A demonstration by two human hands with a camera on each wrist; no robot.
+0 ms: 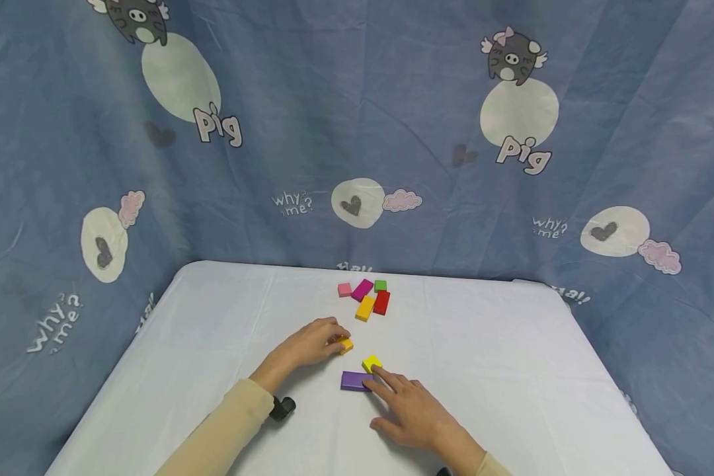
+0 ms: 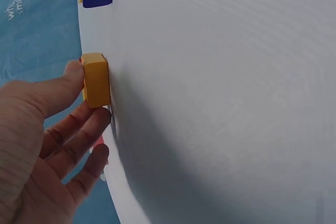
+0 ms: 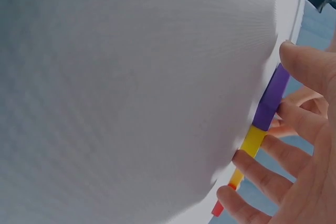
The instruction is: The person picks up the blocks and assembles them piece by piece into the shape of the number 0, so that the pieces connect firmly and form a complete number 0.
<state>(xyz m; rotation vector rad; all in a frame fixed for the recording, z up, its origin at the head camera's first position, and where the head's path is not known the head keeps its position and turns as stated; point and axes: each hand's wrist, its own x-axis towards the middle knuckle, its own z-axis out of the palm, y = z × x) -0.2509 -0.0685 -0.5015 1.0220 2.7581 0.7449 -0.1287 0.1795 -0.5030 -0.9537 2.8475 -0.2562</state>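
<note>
My left hand (image 1: 314, 342) pinches a small orange-yellow block (image 1: 346, 345) between thumb and fingers; the left wrist view shows this block (image 2: 96, 80) against the thumb tip. My right hand (image 1: 413, 411) has its fingers spread, with fingertips at the right end of a purple block (image 1: 354, 381) and at the near edge of a small yellow block (image 1: 371, 363). The yellow block lies just behind the purple one. In the right wrist view the fingers reach along the purple block (image 3: 271, 98) and the yellow block (image 3: 253, 141), with the thumb apart from them.
Toward the back of the white table (image 1: 500, 344) lie a pink block (image 1: 345, 290), a magenta block (image 1: 362, 289), a green block (image 1: 380, 285), a red block (image 1: 382, 303) and an orange-yellow block (image 1: 365, 309). A blue printed cloth (image 1: 428, 238) hangs behind and at the sides.
</note>
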